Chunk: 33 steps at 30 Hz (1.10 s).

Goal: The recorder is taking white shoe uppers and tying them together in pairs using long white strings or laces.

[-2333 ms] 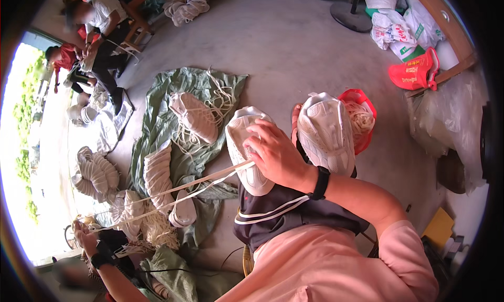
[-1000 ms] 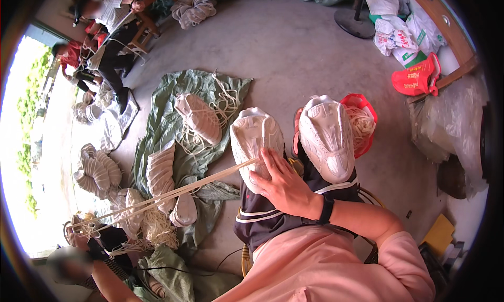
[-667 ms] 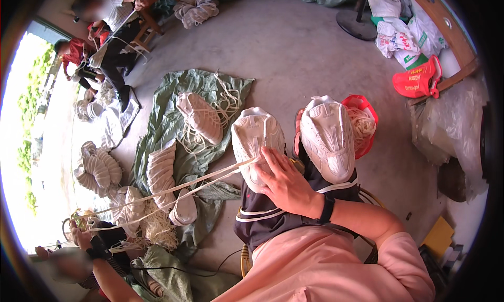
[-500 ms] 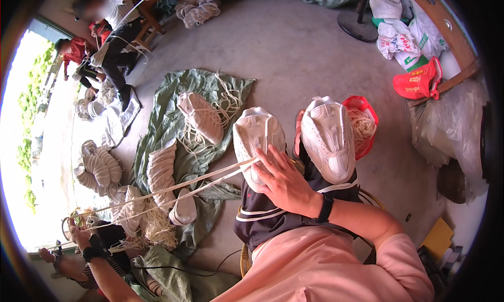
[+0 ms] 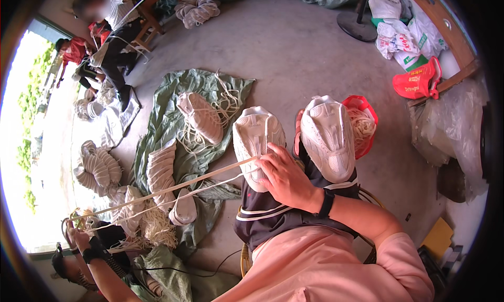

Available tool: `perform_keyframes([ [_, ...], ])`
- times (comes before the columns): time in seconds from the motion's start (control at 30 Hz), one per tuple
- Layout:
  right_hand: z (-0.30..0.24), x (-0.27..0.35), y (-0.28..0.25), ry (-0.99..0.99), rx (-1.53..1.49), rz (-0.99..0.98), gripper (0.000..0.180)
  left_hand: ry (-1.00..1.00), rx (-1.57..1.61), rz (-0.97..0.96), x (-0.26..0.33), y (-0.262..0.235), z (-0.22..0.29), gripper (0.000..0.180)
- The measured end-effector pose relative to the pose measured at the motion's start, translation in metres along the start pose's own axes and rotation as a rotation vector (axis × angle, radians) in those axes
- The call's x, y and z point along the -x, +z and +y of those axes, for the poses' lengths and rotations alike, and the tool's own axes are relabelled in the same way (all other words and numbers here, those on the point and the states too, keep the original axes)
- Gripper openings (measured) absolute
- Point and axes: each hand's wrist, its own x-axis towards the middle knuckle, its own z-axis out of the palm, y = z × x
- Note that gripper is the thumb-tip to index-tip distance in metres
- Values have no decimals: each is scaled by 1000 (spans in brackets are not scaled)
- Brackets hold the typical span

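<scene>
Daylight floods the far left edge, and low down beside it I see my left hand (image 5: 79,238), stretched out at arm's length with a dark strap at the wrist. Its fingers are closed on the end of a pale flat cord (image 5: 173,189), though they are too small and washed out for me to tell exactly how they grip. From there the cord runs taut in two strands, rising rightward over the floor. Under it lie bundles of white cord (image 5: 160,168) on a green sheet (image 5: 173,118) spread on the concrete, with a wound white bundle (image 5: 202,115) higher on the sheet and loose cord around it. Further left, more white bundles (image 5: 97,168) sit near the bright doorway. At the top left, another person (image 5: 113,29) sits on a seat, handling cord of their own, well apart from me.

The cord ends at my left white shoe (image 5: 257,144), foot raised with the sole facing away. My right hand (image 5: 286,178) rests against that shoe, fingers together and curled, pinching the cord against its lower side; a black band circles the wrist. Just beside it stands my right white shoe (image 5: 328,136), and behind that a red basket (image 5: 367,126) with pale cord in it. Far right, a red bag (image 5: 417,81) and white sacks (image 5: 396,37) lie by a wooden bench.
</scene>
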Motion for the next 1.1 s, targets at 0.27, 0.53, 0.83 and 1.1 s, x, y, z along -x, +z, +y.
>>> perform_keyframes([
  [0.27,0,-3,2,34,-10,63,35,-127,148,-38,8,-19,29,51],
  [0.53,-1,-5,-8,28,14,-26,29,-154,233,-15,7,-19,37,49],
  [0.83,1,5,-14,27,-40,-60,18,-179,331,8,5,-17,46,48],
  [1.1,7,13,-25,145,-218,212,17,-201,419,37,0,-15,47,47],
])
